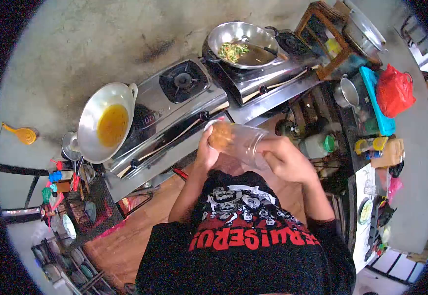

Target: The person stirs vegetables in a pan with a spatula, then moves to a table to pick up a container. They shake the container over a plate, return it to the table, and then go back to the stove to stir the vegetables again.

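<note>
My left hand (pixel 208 150) is wrapped round the bottom end of a clear jar (pixel 243 142), which is tilted on its side in front of my chest. Orange-brown contents (pixel 221 136) lie at that bottom end. My right hand (pixel 285 160) is at the jar's mouth with its fingers curled; whatever they hold, if anything, is hidden. Beyond the jar is a steel stove (pixel 147 113). A wok with yellow-brown liquid (pixel 112 125) rests on its left part, and a second pan with oil and chopped greens (pixel 241 49) stands on the burner further right.
A yellow slotted ladle (pixel 25 135) hangs at the far left. Utensils and a dish rack (pixel 71 260) are at the lower left. To the right are a wood-framed glass case (pixel 322 42), a small pot (pixel 345 93), a blue tray (pixel 378 105), a red bag (pixel 395 91) and a green-lidded jar (pixel 328 143).
</note>
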Available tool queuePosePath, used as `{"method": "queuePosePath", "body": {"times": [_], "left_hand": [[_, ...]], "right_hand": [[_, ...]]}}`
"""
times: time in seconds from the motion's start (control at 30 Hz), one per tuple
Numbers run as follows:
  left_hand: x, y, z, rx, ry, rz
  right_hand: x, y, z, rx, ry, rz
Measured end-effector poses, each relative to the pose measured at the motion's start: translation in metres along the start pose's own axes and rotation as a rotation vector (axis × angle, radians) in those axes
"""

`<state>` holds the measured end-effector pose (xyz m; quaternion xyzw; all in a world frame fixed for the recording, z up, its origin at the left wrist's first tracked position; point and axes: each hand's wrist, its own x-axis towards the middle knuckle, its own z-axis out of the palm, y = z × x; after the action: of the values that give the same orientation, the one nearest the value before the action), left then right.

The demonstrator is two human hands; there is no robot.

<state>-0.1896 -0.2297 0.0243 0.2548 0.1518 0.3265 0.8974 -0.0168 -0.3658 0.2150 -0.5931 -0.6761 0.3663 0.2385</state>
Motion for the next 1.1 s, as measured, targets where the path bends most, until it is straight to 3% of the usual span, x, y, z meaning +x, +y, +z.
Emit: {"method": "queuePosePath", "body": {"times": [0.1, 0.23, 0.37, 0.5, 0.63, 0.7, 0.73, 0.8, 0.97, 1.1], "left_hand": [[0.006, 0.003, 0.007, -0.035, 0.038, 0.035], [0.022, -0.001, 0.004, 0.032, 0.1, 0.177], [0.051, 0.001, 0.008, 0.069, 0.113, 0.229], [0.08, -0.007, 0.016, 0.023, 0.213, 0.26], [0.103, -0.027, 0.015, -0.052, 0.266, 0.319], [0.114, -0.04, 0.01, -0.088, 0.31, 0.336], [0.117, -0.041, 0.012, -0.092, 0.309, 0.346], [0.115, -0.041, 0.017, -0.096, 0.392, 0.34], [0.119, -0.058, 0.001, -0.079, 0.468, 0.406], [0.129, -0.067, 0.009, -0.138, 0.412, 0.435]], "right_hand": [[0.025, 0.014, -0.009, -0.238, -0.087, -0.159], [0.075, 0.05, -0.004, -0.262, -0.157, -0.41], [0.116, 0.081, -0.006, -0.241, -0.179, -0.407], [0.144, 0.105, -0.024, -0.212, -0.343, -0.333], [0.16, 0.124, -0.047, -0.305, -0.415, -0.389], [0.164, 0.118, -0.064, -0.186, -0.4, -0.544], [0.169, 0.135, -0.065, -0.193, -0.407, -0.549], [0.18, 0.178, -0.061, -0.364, -0.631, -0.485], [0.181, 0.169, -0.098, -0.373, -0.657, -0.582], [0.178, 0.184, -0.118, -0.314, -0.701, -0.585]]}}
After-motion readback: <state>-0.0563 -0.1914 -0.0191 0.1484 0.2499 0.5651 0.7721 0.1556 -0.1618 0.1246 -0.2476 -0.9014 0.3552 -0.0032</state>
